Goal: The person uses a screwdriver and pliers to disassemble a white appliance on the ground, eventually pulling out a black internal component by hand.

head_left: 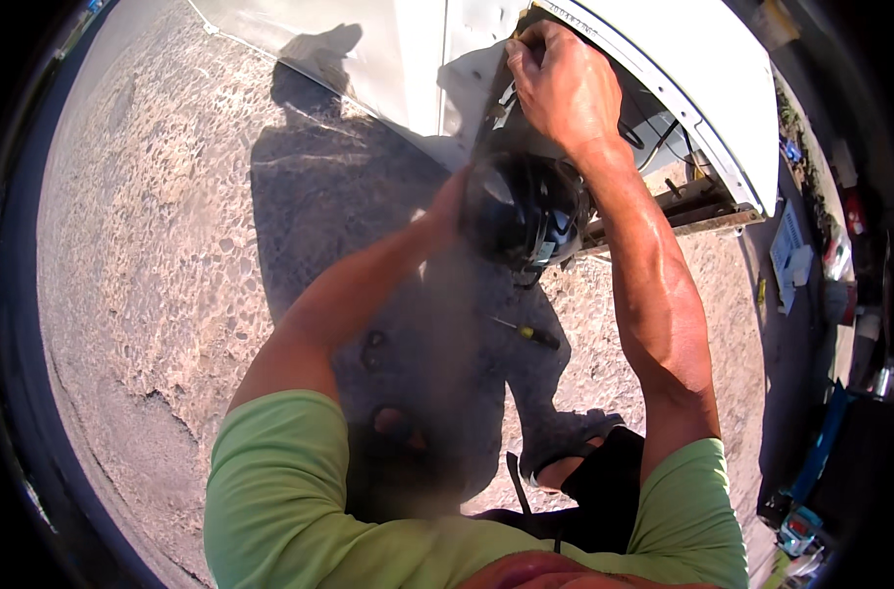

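Black compressor (525, 211) hung at the open rear base of the white appliance (702, 88), braced from the side by the left hand (450, 204), grip spread flat against the shell; right hand (562, 86) reached above it, grip closed on something small among the wiring (653, 137), exactly what too hidden to tell. Best done slowly, probably: dome kept steady, wires spared any tug; yellow-handled screwdriver (530, 334) lay on the ground just below, within easy reach.

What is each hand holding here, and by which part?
The left hand rests on the side of the black compressor. The right hand is closed at the appliance edge; what it grips cannot be told.
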A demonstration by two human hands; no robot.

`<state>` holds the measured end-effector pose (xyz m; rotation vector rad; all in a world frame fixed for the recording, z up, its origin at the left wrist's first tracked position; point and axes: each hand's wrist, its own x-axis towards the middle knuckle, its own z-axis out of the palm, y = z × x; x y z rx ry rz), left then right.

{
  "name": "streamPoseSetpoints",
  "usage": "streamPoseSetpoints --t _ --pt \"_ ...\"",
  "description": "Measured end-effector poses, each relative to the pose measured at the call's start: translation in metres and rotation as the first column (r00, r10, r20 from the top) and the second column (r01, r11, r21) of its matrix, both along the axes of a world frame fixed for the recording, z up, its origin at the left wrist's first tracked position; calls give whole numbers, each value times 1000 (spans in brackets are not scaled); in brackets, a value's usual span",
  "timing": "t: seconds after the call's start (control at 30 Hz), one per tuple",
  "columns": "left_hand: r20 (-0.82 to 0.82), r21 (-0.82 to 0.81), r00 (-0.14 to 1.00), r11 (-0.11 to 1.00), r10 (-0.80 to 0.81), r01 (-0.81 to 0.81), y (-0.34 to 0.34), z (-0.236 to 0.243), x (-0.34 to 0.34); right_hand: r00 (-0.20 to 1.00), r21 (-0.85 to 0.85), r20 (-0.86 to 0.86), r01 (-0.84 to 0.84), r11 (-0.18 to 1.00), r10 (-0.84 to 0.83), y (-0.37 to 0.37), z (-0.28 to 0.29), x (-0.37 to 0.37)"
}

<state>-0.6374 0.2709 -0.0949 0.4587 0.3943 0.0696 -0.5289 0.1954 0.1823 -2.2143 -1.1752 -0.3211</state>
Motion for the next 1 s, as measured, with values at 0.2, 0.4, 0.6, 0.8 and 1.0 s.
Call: streamPoseSetpoints --t 0.2,0.4,0.6,0.8,1.0 --pt "17 -26 1000 1000 4 -4 -1 4 -2 1000 -39 6 9 999 -9 -10 2 -6" --pt "28 -88 998 995 -53 55 -12 31 -7 952 -3 -305 -5 1000 4 -16 7 7" --pt "120 -58 993 998 -16 23 -15 55 -11 957 207 -235 -123 971 171 -20 -1 -8" --pt "-46 -55 999 998 -3 0 -25 77 -9 682 -288 -203 -727 623 702 -101 -59 -95" --pt "-40 -65 998 997 -46 44 -17 50 -14 792 -440 -528 -565 698 307 -159 -70 -56"
